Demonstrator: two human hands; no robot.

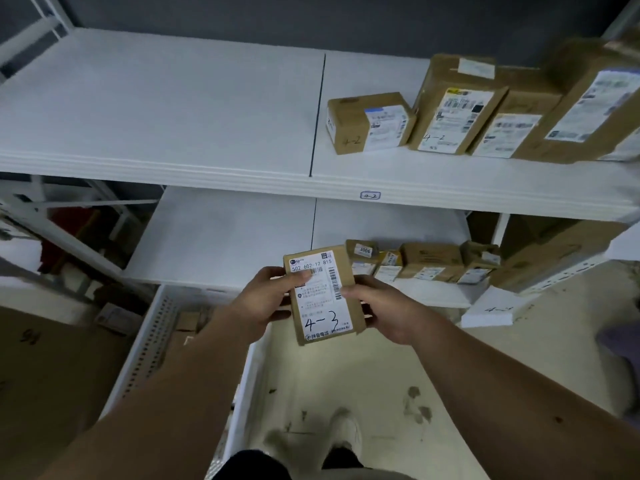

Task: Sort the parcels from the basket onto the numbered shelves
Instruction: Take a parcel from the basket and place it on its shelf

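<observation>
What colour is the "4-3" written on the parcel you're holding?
Black, handwritten on the white label of the brown parcel; head view.

Brown cardboard parcel (323, 295) with a white label, black barcodes and handwritten "4-3"; white shelves (173, 109); brown boxes (450, 105) with white labels; dark grey wall (311, 19); cream floor (346, 375), stained.

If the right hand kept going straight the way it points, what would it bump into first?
Probably the row of small parcels on the lower shelf, just beyond the right hand gripping the 4-3 parcel. Depth is unclear.
</observation>
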